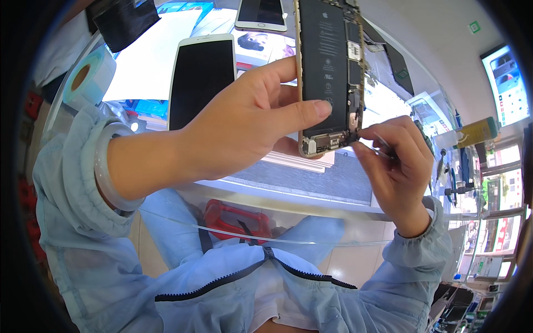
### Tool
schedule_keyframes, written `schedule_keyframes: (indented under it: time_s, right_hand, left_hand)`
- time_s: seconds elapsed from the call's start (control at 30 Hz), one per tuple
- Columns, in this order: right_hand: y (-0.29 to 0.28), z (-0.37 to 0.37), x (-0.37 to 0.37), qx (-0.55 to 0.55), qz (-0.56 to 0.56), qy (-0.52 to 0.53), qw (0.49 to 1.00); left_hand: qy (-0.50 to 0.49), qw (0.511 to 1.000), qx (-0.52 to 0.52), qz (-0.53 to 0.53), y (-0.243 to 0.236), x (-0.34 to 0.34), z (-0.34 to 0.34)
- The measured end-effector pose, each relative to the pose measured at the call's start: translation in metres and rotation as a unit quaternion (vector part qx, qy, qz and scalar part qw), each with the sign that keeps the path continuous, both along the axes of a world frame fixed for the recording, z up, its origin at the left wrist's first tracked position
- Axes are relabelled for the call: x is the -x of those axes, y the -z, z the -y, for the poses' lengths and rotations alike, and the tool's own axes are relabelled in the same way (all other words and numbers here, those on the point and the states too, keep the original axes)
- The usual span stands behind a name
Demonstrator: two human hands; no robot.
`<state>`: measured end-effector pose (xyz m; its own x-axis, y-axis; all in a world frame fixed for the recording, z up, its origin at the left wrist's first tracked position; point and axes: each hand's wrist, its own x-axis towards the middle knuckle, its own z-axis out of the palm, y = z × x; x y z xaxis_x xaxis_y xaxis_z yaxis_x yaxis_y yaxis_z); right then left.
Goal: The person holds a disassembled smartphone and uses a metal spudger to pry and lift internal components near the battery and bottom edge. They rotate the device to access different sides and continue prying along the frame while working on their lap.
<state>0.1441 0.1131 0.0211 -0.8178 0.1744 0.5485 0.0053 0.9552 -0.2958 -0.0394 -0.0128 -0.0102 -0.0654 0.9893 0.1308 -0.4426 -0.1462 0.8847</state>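
My left hand (pixel 250 114) grips an opened smartphone (pixel 322 66), with the thumb across its front and the fingers behind it. The phone is held up over the table with its screen side off. Its black battery, metal shields and circuit parts are laid bare. My right hand (pixel 397 161) is closed in a pinch at the phone's lower right corner, by the small parts of the bottom end. A thin metal tool (pixel 382 141) shows partly between its fingers; they hide most of it, so its exact kind cannot be told.
A white-framed phone screen (pixel 202 75) and another white phone (pixel 261 14) lie on the bright glass counter. A tape roll (pixel 89 77) stands at the left. To the right are a yellowish bottle (pixel 476 133) and several hand tools. A red case (pixel 236 219) shows below the counter.
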Motion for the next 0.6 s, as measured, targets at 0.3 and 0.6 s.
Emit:
schedule_keyframes:
  time_s: [0.3,0.6]
  right_hand:
    - [0.004,0.004,0.016,-0.014,0.007,-0.023,1.000]
    - [0.008,0.002,0.018,-0.113,0.019,-0.036,0.993]
  left_hand:
    - [-0.012,1.000,-0.014,-0.021,0.003,-0.009,-0.006]
    - [-0.027,0.997,-0.022,-0.064,-0.001,-0.009,-0.004]
